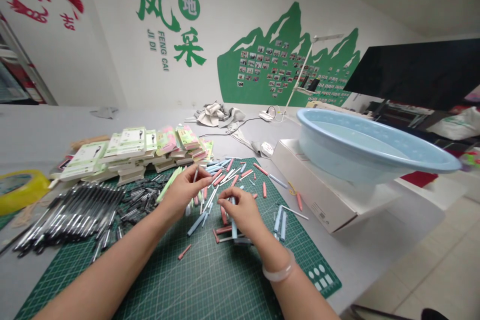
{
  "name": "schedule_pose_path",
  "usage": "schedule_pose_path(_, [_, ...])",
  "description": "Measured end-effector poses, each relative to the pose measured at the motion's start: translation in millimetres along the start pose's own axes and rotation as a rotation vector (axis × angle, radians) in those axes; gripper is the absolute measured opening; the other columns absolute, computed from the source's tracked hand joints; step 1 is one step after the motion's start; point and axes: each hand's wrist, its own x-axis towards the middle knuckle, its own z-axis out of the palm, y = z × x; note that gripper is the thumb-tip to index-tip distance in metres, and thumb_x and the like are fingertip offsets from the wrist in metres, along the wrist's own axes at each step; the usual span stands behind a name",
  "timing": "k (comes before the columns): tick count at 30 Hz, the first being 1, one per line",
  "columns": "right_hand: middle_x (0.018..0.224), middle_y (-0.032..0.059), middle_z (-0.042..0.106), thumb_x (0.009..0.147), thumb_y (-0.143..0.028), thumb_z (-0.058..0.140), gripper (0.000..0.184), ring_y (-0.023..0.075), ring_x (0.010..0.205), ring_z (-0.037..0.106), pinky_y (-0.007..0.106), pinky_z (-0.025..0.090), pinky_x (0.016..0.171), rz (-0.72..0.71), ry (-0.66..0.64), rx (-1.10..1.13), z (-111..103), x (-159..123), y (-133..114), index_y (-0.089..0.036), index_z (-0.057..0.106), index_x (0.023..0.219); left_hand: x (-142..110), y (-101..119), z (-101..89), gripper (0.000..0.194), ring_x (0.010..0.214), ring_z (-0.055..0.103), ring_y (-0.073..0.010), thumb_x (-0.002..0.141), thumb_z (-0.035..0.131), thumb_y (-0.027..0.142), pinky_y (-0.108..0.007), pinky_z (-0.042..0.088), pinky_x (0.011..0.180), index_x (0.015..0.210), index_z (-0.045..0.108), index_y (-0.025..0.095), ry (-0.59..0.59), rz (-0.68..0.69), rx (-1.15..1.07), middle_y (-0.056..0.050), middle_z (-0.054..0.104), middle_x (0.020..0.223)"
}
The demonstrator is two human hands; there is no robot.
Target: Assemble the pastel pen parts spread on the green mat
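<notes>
My left hand (185, 187) hovers over the pile of pen parts, fingers pinched. A thin greyish piece (195, 174) shows between its fingertips; its exact kind is too small to tell. Closer to me on the right, my right hand (243, 210) is closed around a light blue pen barrel (234, 227), which points downward. Beneath and beside both hands lie loose pink, light blue and white pen parts (225, 176). Several pink pieces (224, 230) rest just under my right hand, partly hidden by it. A short pink piece (184, 252) lies apart on the green cutting mat (180, 285).
Black pens (75, 212) lie in a row at left, with small black parts (144, 197) beside them. Stacked boxes (127, 142) stand behind. A yellow tape roll (26, 190) is at far left. On the right, a blue basin (337, 160) sits on a white carton (311, 190).
</notes>
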Motion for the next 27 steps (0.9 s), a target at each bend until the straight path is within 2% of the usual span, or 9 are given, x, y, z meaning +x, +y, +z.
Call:
schedule_pose_path(5, [0.070, 0.0005, 0.065, 0.069, -0.022, 0.065, 0.007, 0.0162, 0.069, 0.059, 0.026, 0.043, 0.062, 0.055, 0.002, 0.217, -1.5, -1.3, -2.8, -0.018, 0.066, 0.075, -2.3, -0.4, 5.8, 0.022, 0.055, 0.043, -0.0083, 0.074, 0.063, 0.036, -0.018, 0.032, 0.045, 0.074, 0.053, 0.016, -0.026, 0.016, 0.037, 0.004, 0.048, 0.064])
schedule_pose_path(10, [0.069, -0.0003, 0.064, 0.069, -0.022, 0.066, 0.008, 0.0131, 0.060, 0.056, 0.024, 0.042, 0.056, 0.070, -0.012, 0.253, -0.3, -2.3, -3.3, -0.018, 0.066, 0.076, -2.2, -4.1, 6.6, 0.020, 0.057, 0.044, -0.0088, 0.075, 0.063, 0.034, -0.019, 0.034, 0.051, 0.074, 0.053, 0.017, -0.061, 0.039, 0.054, 0.004, 0.049, 0.065])
schedule_pose_path(16, [0.067, -0.0030, 0.059, 0.070, -0.025, 0.065, 0.011, 0.0071, 0.041, 0.047, 0.022, 0.038, 0.044, 0.140, -0.067, 0.347, 0.1, -3.9, 0.3, -0.018, 0.064, 0.077, -1.7, -2.9, 5.2, 0.018, 0.061, 0.045, -0.0106, 0.075, 0.062, 0.033, -0.021, 0.033, 0.054, 0.075, 0.055, 0.017, -0.065, 0.082, 0.133, 0.003, 0.051, 0.067])
schedule_pose_path(20, [0.059, -0.0047, 0.054, 0.068, -0.024, 0.067, 0.011, 0.0062, 0.040, 0.044, 0.020, 0.034, 0.042, 0.169, -0.088, 0.447, 0.7, -4.6, -0.1, -0.017, 0.063, 0.076, -0.9, -3.4, 4.6, 0.018, 0.063, 0.045, -0.0114, 0.075, 0.063, 0.033, -0.023, 0.033, 0.057, 0.074, 0.056, 0.016, -0.095, 0.096, 0.192, 0.002, 0.052, 0.067])
schedule_pose_path(24, [0.050, -0.0061, 0.049, 0.066, -0.020, 0.068, 0.011, 0.0050, 0.039, 0.039, 0.018, 0.029, 0.040, 0.247, -0.098, 0.643, 0.1, -4.9, -4.3, -0.014, 0.062, 0.073, -2.3, -2.4, 6.5, 0.018, 0.065, 0.046, -0.0123, 0.075, 0.061, 0.034, -0.024, 0.035, 0.061, 0.074, 0.056, 0.017, -0.155, 0.090, 0.237, 0.002, 0.054, 0.069])
schedule_pose_path(27, [0.049, -0.0056, 0.050, 0.065, -0.020, 0.069, 0.013, 0.0039, 0.038, 0.036, 0.017, 0.025, 0.038, 0.311, -0.136, 0.810, -1.3, -4.9, -6.1, -0.013, 0.061, 0.073, -4.0, 1.2, 8.4, 0.024, 0.064, 0.046, -0.0124, 0.083, 0.050, 0.039, -0.023, 0.035, 0.060, 0.073, 0.058, 0.018, -0.167, 0.076, 0.256, 0.003, 0.053, 0.068])
